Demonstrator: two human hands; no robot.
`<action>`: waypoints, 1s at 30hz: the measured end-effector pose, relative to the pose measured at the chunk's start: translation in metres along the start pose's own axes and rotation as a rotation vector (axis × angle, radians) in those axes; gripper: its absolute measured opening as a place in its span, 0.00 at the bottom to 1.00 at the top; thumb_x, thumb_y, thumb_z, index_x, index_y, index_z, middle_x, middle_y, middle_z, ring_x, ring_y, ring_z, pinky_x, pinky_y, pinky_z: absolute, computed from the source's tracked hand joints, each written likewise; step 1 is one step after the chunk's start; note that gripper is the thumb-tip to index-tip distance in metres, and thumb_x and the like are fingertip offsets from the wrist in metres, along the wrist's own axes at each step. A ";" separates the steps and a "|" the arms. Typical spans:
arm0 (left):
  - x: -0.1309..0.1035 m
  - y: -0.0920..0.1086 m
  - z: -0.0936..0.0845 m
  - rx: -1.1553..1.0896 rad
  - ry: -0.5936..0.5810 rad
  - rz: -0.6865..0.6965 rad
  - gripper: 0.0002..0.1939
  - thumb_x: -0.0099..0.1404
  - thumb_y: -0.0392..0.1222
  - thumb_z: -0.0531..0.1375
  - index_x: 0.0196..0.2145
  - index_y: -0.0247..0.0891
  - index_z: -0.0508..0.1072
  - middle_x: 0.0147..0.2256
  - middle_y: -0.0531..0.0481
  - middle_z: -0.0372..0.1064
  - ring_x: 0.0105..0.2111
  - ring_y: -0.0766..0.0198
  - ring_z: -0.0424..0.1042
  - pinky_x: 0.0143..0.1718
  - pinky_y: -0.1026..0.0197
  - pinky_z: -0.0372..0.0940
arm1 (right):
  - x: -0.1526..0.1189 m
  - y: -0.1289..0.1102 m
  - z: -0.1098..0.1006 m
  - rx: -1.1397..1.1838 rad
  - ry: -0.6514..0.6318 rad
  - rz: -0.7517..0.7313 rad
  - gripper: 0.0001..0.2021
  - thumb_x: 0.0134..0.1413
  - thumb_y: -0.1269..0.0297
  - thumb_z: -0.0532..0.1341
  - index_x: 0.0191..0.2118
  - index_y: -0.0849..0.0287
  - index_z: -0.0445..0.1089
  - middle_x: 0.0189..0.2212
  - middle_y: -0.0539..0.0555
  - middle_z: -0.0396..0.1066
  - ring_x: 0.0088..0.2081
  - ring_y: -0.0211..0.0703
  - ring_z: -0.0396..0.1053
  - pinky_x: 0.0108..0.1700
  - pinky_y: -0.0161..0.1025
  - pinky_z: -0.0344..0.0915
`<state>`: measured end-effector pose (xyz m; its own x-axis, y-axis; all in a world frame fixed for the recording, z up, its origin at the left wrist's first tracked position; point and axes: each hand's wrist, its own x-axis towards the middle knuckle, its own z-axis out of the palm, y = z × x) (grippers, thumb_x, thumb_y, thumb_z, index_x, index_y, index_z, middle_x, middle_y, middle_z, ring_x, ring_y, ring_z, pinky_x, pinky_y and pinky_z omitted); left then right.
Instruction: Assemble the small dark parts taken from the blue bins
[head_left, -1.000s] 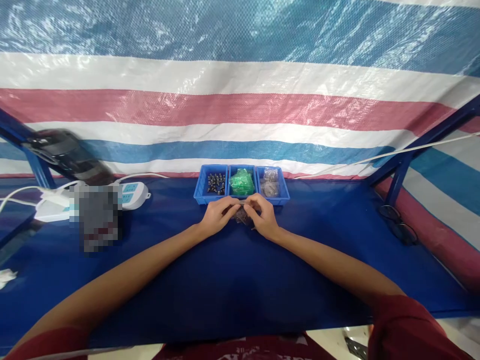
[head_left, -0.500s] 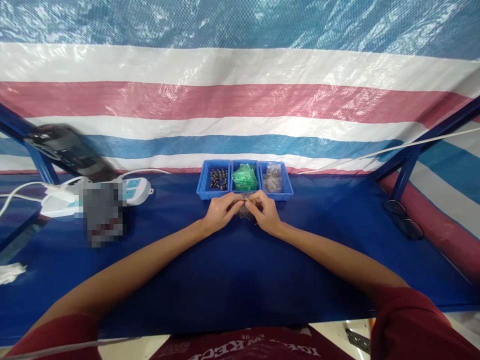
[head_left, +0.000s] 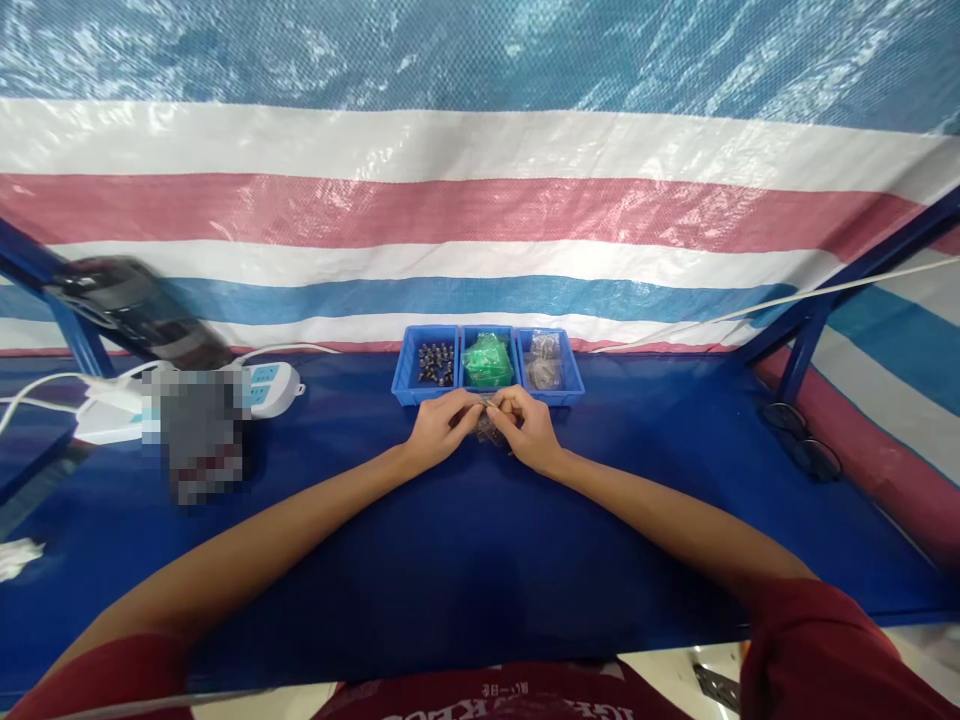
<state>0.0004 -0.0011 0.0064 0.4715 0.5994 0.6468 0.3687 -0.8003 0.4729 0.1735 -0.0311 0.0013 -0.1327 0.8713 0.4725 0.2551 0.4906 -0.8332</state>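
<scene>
My left hand [head_left: 444, 428] and my right hand [head_left: 526, 428] meet just in front of three blue bins. Between their fingertips is a small clear plastic bag [head_left: 489, 430], pinched by both hands; its dark contents are too small to name. The left bin [head_left: 405, 384] holds several small dark metallic parts [head_left: 436, 362]. Green pieces in clear plastic [head_left: 487, 360] fill the middle bin. In the right bin [head_left: 576, 384] lie clear bags with greyish contents [head_left: 544, 362].
A power strip [head_left: 274, 392] with white cables and a pixelated dark object [head_left: 201, 435] are at the left. Behind them leans a dark bottle [head_left: 146, 310]. Black-rimmed glasses [head_left: 802, 440] lie at the right, and a crumpled white item [head_left: 19, 558] at the far left.
Both hands stay together at the bag, with small finger movements; the right fingers are more curled over it. The view has shifted slightly.
</scene>
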 end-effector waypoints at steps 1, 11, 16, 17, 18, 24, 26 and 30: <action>0.000 0.000 0.000 -0.002 0.002 0.005 0.07 0.66 0.37 0.53 0.36 0.35 0.70 0.27 0.51 0.68 0.25 0.70 0.65 0.28 0.67 0.61 | 0.000 0.000 0.000 0.003 -0.005 0.003 0.06 0.57 0.61 0.56 0.35 0.59 0.62 0.18 0.43 0.50 0.20 0.32 0.50 0.26 0.33 0.53; -0.005 -0.003 0.003 0.033 -0.029 0.046 0.08 0.67 0.40 0.53 0.35 0.35 0.70 0.26 0.51 0.66 0.25 0.69 0.65 0.28 0.66 0.61 | -0.001 0.005 0.000 0.019 -0.084 0.080 0.11 0.61 0.56 0.51 0.33 0.58 0.58 0.18 0.44 0.53 0.20 0.33 0.53 0.25 0.32 0.53; -0.004 -0.003 0.002 0.019 -0.029 -0.009 0.10 0.68 0.41 0.52 0.36 0.35 0.71 0.29 0.49 0.69 0.29 0.67 0.68 0.32 0.65 0.62 | -0.001 0.005 0.000 0.032 -0.038 0.100 0.11 0.59 0.54 0.54 0.35 0.57 0.60 0.20 0.45 0.57 0.21 0.34 0.57 0.26 0.33 0.56; -0.003 -0.002 0.002 0.017 -0.018 -0.026 0.10 0.68 0.41 0.52 0.36 0.35 0.71 0.30 0.49 0.70 0.30 0.67 0.69 0.33 0.65 0.63 | -0.001 0.005 0.000 0.037 -0.033 0.101 0.11 0.58 0.54 0.54 0.35 0.57 0.60 0.21 0.46 0.58 0.21 0.35 0.58 0.26 0.33 0.58; -0.002 -0.002 0.002 0.014 -0.007 -0.041 0.11 0.68 0.42 0.51 0.36 0.35 0.71 0.31 0.48 0.70 0.31 0.66 0.69 0.34 0.64 0.63 | -0.001 0.004 0.000 0.041 -0.031 0.101 0.11 0.58 0.54 0.55 0.36 0.57 0.61 0.22 0.47 0.60 0.22 0.35 0.58 0.27 0.34 0.59; -0.001 0.000 0.001 -0.011 0.012 -0.072 0.11 0.68 0.42 0.51 0.37 0.36 0.72 0.33 0.48 0.72 0.33 0.66 0.71 0.36 0.64 0.64 | 0.001 0.003 0.000 0.066 -0.035 0.119 0.11 0.55 0.54 0.57 0.34 0.57 0.62 0.26 0.49 0.63 0.22 0.34 0.62 0.27 0.34 0.63; -0.001 0.000 0.001 -0.018 0.007 -0.082 0.11 0.68 0.42 0.51 0.38 0.36 0.72 0.33 0.48 0.72 0.33 0.66 0.71 0.36 0.64 0.64 | 0.002 0.003 0.000 0.076 -0.036 0.125 0.11 0.55 0.54 0.57 0.34 0.58 0.62 0.25 0.48 0.63 0.21 0.34 0.63 0.27 0.34 0.63; -0.001 -0.001 0.001 -0.033 -0.006 -0.117 0.11 0.68 0.42 0.52 0.39 0.36 0.72 0.33 0.48 0.72 0.33 0.66 0.71 0.36 0.65 0.64 | 0.001 0.003 0.000 0.090 -0.035 0.119 0.10 0.55 0.55 0.57 0.34 0.58 0.63 0.25 0.48 0.63 0.21 0.34 0.64 0.27 0.34 0.64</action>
<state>0.0004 -0.0006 0.0042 0.4311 0.6891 0.5825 0.3953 -0.7246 0.5645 0.1736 -0.0282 -0.0010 -0.1400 0.9223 0.3601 0.1841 0.3816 -0.9058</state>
